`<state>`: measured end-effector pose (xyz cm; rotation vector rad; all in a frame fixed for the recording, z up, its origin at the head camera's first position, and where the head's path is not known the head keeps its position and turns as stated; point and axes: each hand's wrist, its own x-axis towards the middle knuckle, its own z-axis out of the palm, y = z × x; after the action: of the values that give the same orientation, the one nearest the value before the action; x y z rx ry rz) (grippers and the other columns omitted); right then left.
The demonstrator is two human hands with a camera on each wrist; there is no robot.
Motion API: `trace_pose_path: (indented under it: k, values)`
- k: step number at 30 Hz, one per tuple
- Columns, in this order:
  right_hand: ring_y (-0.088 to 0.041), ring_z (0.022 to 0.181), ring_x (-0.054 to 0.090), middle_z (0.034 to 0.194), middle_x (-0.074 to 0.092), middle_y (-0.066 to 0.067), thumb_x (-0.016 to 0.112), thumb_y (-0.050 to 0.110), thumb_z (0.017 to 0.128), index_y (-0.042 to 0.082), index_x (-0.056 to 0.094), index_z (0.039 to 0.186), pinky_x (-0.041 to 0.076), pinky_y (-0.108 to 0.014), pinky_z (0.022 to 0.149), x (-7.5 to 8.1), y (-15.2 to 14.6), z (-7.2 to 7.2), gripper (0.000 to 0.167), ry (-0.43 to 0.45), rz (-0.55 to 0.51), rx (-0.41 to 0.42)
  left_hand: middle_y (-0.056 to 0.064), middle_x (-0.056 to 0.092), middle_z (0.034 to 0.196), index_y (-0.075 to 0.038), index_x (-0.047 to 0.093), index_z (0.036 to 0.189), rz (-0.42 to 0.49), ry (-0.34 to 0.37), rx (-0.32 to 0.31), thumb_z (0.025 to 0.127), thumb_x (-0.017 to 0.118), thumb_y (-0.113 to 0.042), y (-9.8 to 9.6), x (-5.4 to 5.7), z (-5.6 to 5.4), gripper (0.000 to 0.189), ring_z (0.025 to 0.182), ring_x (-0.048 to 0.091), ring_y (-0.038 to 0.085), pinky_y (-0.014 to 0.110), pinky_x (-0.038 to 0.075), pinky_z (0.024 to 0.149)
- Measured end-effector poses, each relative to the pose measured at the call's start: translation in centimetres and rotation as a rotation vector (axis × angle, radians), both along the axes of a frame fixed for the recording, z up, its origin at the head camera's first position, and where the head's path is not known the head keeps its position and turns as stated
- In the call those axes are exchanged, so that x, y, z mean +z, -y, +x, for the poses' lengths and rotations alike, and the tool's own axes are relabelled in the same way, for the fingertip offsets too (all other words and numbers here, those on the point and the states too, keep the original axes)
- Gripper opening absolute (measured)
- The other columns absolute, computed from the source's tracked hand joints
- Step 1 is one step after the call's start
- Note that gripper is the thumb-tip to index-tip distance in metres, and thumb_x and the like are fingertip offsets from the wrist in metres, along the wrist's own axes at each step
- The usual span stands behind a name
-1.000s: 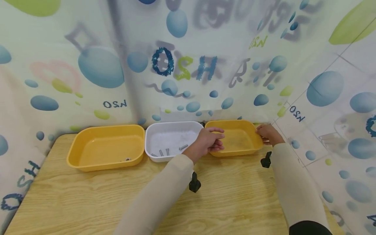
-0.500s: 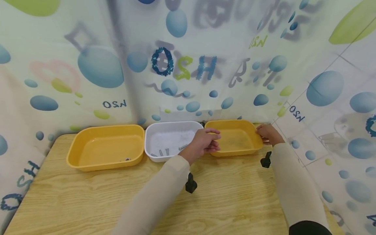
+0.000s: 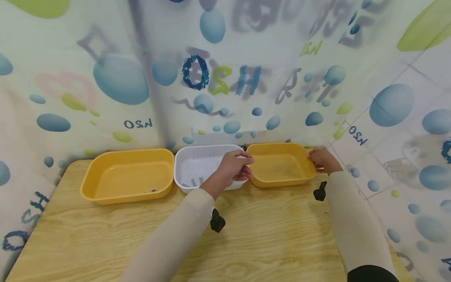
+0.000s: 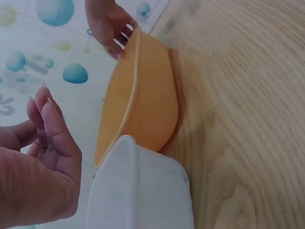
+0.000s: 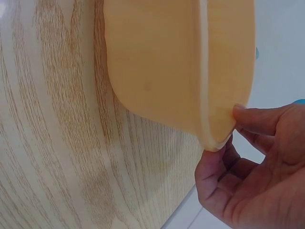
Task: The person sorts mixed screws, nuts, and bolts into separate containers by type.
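My right hand [image 3: 322, 159] pinches the right end of a yellow plastic tray [image 3: 282, 164]. In the right wrist view, the thumb [image 5: 250, 117] lies over the rim inside while the curled fingers [image 5: 214, 179] sit under its outer side. My left hand [image 3: 230, 169] hovers above the right end of a white tray [image 3: 199, 156], fingers loosely bent, holding nothing visible. Several metal bolts [image 3: 193, 183] lie in the white tray; the hand hides part of its inside. From the left wrist view, the left hand [image 4: 43, 167] is apart from both rims.
Another yellow tray [image 3: 130, 168] stands to the left of the white one, with a small metal nut [image 3: 153, 190] near its front wall. All three trays line the back of the wooden table [image 3: 253, 235], against a patterned curtain [image 3: 158, 94].
My left hand has drifted left, from over the right yellow tray's near-left corner to above the white tray, covering one bolt. My right hand keeps its grip on the rim.
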<state>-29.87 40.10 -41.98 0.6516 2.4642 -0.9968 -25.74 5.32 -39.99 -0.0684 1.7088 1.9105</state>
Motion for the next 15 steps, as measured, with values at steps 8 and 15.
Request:
trace_pose_path:
  k: [8, 15]
  values:
    - [-0.025, 0.092, 0.055, 0.111, 0.050, -0.013, 0.043, 0.021, 0.103, 0.000, 0.042, 0.135, 0.052, -0.027, 0.069, 0.1, 0.0, 0.3, 0.038, -0.003, 0.003, 0.007, 0.004, 0.058, 0.056, -0.011, 0.064, 0.107, -0.024, -0.054, 0.003, 0.091, 0.068, -0.018, 1.7, 0.6, 0.1, 0.018, 0.046, 0.061, 0.015, 0.025, 0.054, 0.049]
    - [-0.026, 0.094, 0.055, 0.114, 0.050, -0.014, 0.043, 0.021, 0.102, 0.000, 0.040, 0.138, 0.052, -0.027, 0.070, 0.0, 0.0, 0.2, 0.041, -0.009, -0.001, 0.014, 0.005, 0.057, 0.058, -0.013, 0.064, 0.106, -0.073, -0.053, 0.015, 0.092, 0.068, -0.021, 3.5, 0.2, 0.4, 0.017, 0.046, 0.060, 0.015, 0.025, 0.054, 0.050]
